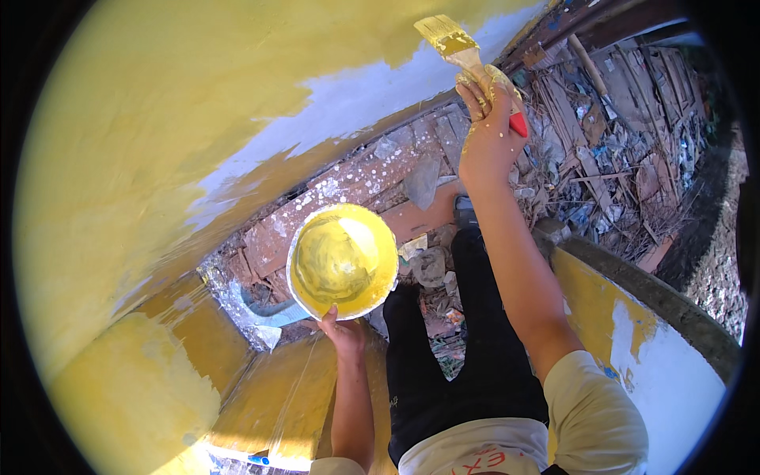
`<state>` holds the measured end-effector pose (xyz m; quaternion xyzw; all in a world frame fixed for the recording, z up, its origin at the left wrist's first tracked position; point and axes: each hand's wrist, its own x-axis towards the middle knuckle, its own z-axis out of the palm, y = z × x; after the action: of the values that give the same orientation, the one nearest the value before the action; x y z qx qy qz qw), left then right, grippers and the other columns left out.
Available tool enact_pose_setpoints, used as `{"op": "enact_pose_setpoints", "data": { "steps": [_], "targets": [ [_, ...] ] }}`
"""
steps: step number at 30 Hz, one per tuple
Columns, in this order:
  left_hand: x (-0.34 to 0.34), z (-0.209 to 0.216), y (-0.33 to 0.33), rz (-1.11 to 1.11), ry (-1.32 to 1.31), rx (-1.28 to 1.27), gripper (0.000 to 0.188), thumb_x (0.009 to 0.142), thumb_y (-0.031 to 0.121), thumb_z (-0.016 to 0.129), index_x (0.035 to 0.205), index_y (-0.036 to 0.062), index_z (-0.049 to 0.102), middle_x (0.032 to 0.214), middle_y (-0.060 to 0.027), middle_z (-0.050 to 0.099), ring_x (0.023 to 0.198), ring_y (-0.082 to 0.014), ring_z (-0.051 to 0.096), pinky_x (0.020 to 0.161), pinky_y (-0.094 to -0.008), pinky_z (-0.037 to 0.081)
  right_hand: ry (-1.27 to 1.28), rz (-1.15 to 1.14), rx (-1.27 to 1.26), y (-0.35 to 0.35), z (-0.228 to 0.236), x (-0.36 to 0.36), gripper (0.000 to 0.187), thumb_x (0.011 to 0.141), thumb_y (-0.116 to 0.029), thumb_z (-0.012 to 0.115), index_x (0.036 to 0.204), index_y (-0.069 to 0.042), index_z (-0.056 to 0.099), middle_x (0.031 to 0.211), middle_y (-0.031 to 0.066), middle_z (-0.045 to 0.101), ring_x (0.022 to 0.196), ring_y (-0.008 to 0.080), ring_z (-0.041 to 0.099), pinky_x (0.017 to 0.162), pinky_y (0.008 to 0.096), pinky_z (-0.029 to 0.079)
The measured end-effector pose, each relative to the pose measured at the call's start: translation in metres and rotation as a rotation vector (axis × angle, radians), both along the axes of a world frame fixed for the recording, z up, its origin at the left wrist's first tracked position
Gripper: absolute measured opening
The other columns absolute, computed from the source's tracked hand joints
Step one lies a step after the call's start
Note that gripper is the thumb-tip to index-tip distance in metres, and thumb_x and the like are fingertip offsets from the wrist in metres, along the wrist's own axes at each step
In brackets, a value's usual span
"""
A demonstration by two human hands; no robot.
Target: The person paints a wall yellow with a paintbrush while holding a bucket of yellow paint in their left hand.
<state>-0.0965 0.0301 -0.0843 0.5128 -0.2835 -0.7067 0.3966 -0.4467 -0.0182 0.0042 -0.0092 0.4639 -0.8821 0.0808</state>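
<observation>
My right hand [491,119], its fingers spotted with yellow paint, is closed around the wooden handle of a paintbrush [461,52]. The brush's wide bristles are coated in yellow and point up and left, close to the wall; its red handle end sticks out below my palm. My left hand [345,332] grips the near rim of a white paint bucket [343,260], thumb over the edge and the other fingers hidden beneath. Yellow paint coats the bucket's inside, which is tilted toward me. The wall [198,87] is mostly yellow, with an unpainted pale strip [317,119] along its lower part.
Paint-spattered boards [348,182] run along the wall's foot. Scrap wood and litter [602,150] cover the ground at the right. A low wall [633,317], part yellow and part white, stands to my right. A yellow-painted surface [285,388] lies at the lower left.
</observation>
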Motion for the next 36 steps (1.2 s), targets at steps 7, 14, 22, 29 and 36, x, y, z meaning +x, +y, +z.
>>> {"op": "enact_pose_setpoints", "data": {
  "steps": [7, 14, 22, 29, 36],
  "targets": [
    [-0.002, 0.001, 0.004, 0.023, 0.006, 0.040, 0.062, 0.076, 0.028, 0.054, 0.131, 0.0084, 0.034, 0.127, -0.0082, 0.044, 0.117, -0.0238, 0.042, 0.099, -0.0397, 0.032, -0.117, 0.113, 0.072, -0.029, -0.025, 0.007, 0.027, 0.087, -0.010, 0.051, 0.103, 0.011, 0.050, 0.095, 0.0168, 0.058, 0.083, 0.0217, 0.062, 0.076, 0.0299, 0.053],
    [0.005, 0.002, 0.003, -0.006, 0.014, 0.018, 0.062, 0.076, 0.029, 0.054, 0.130, 0.0076, 0.035, 0.127, -0.0082, 0.044, 0.118, -0.0234, 0.042, 0.099, -0.0395, 0.031, 0.084, 0.052, -0.055, -0.005, 0.030, 0.003, 0.027, 0.087, -0.013, 0.051, 0.100, 0.011, 0.052, 0.092, 0.0162, 0.059, 0.079, 0.0220, 0.063, 0.076, 0.0313, 0.054],
    [0.002, 0.001, 0.004, 0.002, 0.011, 0.077, 0.063, 0.075, 0.031, 0.054, 0.130, 0.0080, 0.035, 0.126, -0.0076, 0.044, 0.118, -0.0232, 0.042, 0.099, -0.0390, 0.032, -0.026, 0.056, 0.082, -0.013, -0.006, -0.004, 0.026, 0.086, -0.012, 0.051, 0.099, 0.011, 0.052, 0.092, 0.0160, 0.059, 0.082, 0.0213, 0.063, 0.076, 0.0307, 0.054],
    [0.007, -0.001, 0.003, -0.027, -0.010, 0.002, 0.063, 0.076, 0.032, 0.054, 0.131, 0.0082, 0.034, 0.127, -0.0078, 0.043, 0.118, -0.0237, 0.041, 0.099, -0.0399, 0.031, 0.205, -0.030, -0.168, -0.009, 0.095, -0.010, 0.026, 0.087, -0.011, 0.049, 0.102, 0.010, 0.051, 0.093, 0.0170, 0.059, 0.083, 0.0236, 0.062, 0.077, 0.0339, 0.054],
    [0.003, -0.007, 0.005, -0.043, 0.041, -0.012, 0.061, 0.077, 0.031, 0.052, 0.131, 0.0081, 0.034, 0.128, -0.0080, 0.043, 0.118, -0.0234, 0.041, 0.099, -0.0400, 0.031, -0.097, 0.037, -0.034, 0.002, -0.014, -0.018, 0.029, 0.088, -0.012, 0.048, 0.107, 0.011, 0.049, 0.103, 0.0178, 0.056, 0.092, 0.0253, 0.059, 0.083, 0.0349, 0.052]
  ]
}}
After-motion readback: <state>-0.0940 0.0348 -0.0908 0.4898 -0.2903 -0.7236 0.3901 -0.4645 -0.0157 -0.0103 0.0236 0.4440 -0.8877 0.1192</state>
